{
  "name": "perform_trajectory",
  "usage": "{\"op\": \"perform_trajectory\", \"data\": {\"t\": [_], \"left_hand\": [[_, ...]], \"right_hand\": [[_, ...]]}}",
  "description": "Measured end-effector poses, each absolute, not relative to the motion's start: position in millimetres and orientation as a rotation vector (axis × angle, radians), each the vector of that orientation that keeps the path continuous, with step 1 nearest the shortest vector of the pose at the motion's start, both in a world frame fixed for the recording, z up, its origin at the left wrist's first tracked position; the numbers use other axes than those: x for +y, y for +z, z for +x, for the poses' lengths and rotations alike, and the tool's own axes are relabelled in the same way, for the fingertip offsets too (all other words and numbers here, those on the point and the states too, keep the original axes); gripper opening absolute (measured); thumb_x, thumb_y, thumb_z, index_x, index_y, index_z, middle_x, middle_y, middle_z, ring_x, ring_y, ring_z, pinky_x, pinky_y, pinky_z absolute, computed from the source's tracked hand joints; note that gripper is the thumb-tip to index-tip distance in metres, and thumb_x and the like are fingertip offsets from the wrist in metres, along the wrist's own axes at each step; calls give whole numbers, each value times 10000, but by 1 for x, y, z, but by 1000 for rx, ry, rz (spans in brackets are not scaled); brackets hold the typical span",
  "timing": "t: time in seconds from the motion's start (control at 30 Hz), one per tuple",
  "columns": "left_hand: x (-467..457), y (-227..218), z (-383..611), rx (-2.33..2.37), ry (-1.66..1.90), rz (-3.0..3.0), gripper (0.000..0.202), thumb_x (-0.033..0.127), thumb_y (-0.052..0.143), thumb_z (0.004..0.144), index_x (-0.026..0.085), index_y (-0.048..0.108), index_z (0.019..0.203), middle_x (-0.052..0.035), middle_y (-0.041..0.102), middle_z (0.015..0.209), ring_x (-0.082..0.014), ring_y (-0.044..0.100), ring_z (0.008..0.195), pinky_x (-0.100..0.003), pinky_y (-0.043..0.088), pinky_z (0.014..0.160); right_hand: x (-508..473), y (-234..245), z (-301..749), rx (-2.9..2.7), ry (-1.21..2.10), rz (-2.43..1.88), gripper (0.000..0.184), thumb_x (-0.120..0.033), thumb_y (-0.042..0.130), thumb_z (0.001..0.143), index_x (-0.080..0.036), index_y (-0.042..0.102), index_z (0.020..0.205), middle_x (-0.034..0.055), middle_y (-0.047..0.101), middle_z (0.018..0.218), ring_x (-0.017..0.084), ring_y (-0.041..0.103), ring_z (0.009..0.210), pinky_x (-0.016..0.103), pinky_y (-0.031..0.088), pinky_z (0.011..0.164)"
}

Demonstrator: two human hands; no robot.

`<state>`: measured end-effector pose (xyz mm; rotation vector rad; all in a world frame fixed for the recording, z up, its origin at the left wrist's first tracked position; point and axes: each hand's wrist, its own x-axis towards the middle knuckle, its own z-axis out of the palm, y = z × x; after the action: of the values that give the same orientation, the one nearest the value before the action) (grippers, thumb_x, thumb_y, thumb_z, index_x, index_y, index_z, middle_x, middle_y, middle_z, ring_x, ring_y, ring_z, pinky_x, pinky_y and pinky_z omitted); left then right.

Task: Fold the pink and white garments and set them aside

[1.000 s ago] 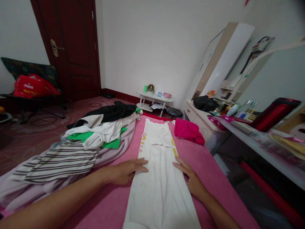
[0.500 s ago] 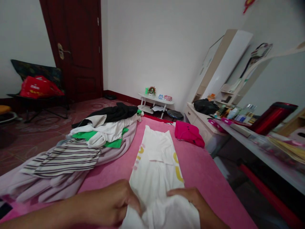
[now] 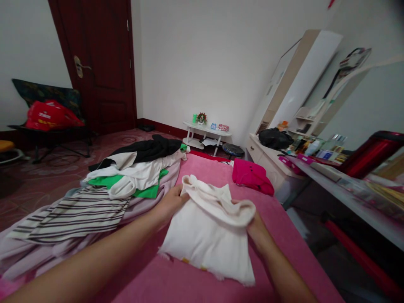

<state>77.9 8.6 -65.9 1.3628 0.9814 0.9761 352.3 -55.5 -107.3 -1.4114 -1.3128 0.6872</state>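
A white shirt with bits of yellow print near its lower edge is doubled over on the pink bed cover. Its thick band lies raised and bunched across the far end. My left hand grips the band's left end, fingertips partly under the cloth. At the right end, my right hand is closed on the same band, its fingers mostly hidden behind the fabric.
On the left is a loose pile with a striped garment, a white garment and a black one. A folded hot-pink garment lies at the far right of the bed. A cluttered desk runs along the right.
Both hands have moved forward, away from me, carrying the shirt's near end over its far part. The long strip of white cloth is now a shorter folded shape.
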Motion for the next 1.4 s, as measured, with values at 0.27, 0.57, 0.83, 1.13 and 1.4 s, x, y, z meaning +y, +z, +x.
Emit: {"op": "perform_trajectory", "data": {"t": [0.27,0.57,0.83,1.13,1.4], "left_hand": [[58,-137,87,1356,885,1806,619,177,654,697,142,460,1284,-26,671,827,-185,633,729,-280,473,664],[96,-126,110,1478,946,1894,632,148,721,662,204,522,1259,-79,640,1175,-212,594,1068,-287,418,924],[130,-143,122,1466,1197,1698,414,138,641,752,168,594,1162,-56,688,924,-166,642,842,-260,470,774],[161,-147,122,1274,1335,1660,153,213,607,761,165,699,873,-37,686,862,-164,611,787,-263,455,758],[172,-140,105,1022,1118,1539,476,609,535,758,154,600,632,-18,614,602,-180,583,605,-288,467,628]], "right_hand": [[-18,-150,368,-1175,688,-1562,422,-513,645,653,-191,643,926,103,742,879,294,701,791,378,563,650],[30,-144,382,-1111,628,-1597,412,-497,659,594,-152,658,818,109,730,818,269,676,755,334,519,653],[48,-140,357,-1058,662,-1453,397,-487,601,643,-151,624,853,54,693,801,204,630,724,278,471,653],[56,-140,350,-1091,650,-1429,370,-524,612,691,-171,522,629,-53,456,540,121,423,543,229,308,501],[55,-145,357,-920,801,-1384,348,-504,666,662,-173,561,670,-43,542,558,142,488,544,241,368,519]]}}
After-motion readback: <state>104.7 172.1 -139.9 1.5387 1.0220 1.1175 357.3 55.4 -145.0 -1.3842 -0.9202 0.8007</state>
